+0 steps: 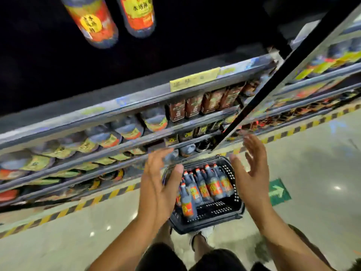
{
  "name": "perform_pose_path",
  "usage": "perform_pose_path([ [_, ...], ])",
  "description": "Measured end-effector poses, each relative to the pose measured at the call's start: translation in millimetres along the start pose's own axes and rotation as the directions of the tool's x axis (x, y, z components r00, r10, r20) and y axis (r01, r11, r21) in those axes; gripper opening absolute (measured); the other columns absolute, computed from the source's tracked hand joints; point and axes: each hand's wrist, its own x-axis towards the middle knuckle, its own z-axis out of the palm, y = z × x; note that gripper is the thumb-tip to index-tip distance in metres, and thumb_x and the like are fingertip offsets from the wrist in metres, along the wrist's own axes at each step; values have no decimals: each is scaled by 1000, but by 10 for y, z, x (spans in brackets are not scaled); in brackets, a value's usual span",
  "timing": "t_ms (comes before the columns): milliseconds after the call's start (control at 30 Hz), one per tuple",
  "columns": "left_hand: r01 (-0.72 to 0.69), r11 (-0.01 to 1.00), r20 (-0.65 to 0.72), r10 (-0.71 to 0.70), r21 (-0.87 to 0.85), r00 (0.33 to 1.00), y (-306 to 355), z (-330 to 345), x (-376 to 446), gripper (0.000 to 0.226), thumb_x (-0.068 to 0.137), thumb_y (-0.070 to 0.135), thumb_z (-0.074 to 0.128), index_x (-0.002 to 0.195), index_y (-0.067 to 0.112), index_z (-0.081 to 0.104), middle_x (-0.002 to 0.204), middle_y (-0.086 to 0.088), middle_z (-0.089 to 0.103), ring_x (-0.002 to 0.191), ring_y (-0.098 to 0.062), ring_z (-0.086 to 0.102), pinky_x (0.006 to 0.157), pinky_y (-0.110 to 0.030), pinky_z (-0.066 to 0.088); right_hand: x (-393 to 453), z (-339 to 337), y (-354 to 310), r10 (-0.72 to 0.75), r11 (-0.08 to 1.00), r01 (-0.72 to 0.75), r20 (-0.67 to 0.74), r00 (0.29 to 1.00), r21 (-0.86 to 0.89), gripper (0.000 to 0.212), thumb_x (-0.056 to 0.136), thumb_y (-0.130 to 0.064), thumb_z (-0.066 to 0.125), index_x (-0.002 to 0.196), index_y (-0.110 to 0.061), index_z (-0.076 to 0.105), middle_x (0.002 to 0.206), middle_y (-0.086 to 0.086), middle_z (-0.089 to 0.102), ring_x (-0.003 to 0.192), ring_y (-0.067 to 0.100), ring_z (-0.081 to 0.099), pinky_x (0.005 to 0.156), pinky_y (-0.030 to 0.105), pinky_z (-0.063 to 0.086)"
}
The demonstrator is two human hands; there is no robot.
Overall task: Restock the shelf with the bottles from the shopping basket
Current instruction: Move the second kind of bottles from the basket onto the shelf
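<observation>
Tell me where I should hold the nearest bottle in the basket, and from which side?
Grip the nearest bottle around its neck under the red cap, coming from above. It stands upright at the basket's near end, neighbours close behind, so only the top seems free.

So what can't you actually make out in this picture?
Head view only:
- Left hand covers the left side of the basket, so the count of bottles is uncertain.
- The two shelf bottles are cut off by the top edge.
- The yellow price tag is too blurred to read.
- The shelf interior is too dark.
</observation>
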Motion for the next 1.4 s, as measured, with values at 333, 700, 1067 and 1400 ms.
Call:
perform_pose_path([
  [333, 688, 630, 248, -776, 360, 580, -1932, 1399, -319, 37, 98, 40, 73, 123, 19, 56, 111, 1, 64, 113, -31, 64, 98, -45, 54, -213, -57, 2586, 624, 699, -444, 175, 762, -561, 52, 86, -33, 72, 132, -14, 59, 123, 17, 70, 113, 41, 67, 86, 41, 54],
  [700, 806, 440, 115, -895, 397, 431, -5137, 2706, -475, 63, 65, 45, 81, 113, 7, 66, 107, -10, 69, 96, -25, 68, 72, -37, 53, 111, 880, 4815, 634, 592, -247, 254, 730, -768, 75, 90, -46, 69, 150, -8, 44, 144, 19, 53, 130, 42, 54, 110, 45, 47],
  [1067, 820, 423, 59, -898, 387, 435, -5253, 3156, -538, 117, 61, 63, 93, 152, 7, 44, 146, -15, 59, 127, -32, 64, 101, -41, 55, 384, 1597, 5692, 384, 339, -121, 20, 923, -933, 56, 99, -16, 58, 152, -8, 39, 150, 12, 45, 136, 31, 48, 109, 38, 44],
  [1400, 764, 503, -46, -823, 405, 566, -4956, 3149, -589, 94, 66, 32, 98, 141, 11, 45, 123, 0, 61, 101, -18, 65, 79, -23, 49, 383, 1350, 5414, 571, 581, -298, 119, 812, -758, 95, 72, -48, 90, 144, -6, 44, 144, 13, 48, 129, 34, 53, 115, 42, 41],
])
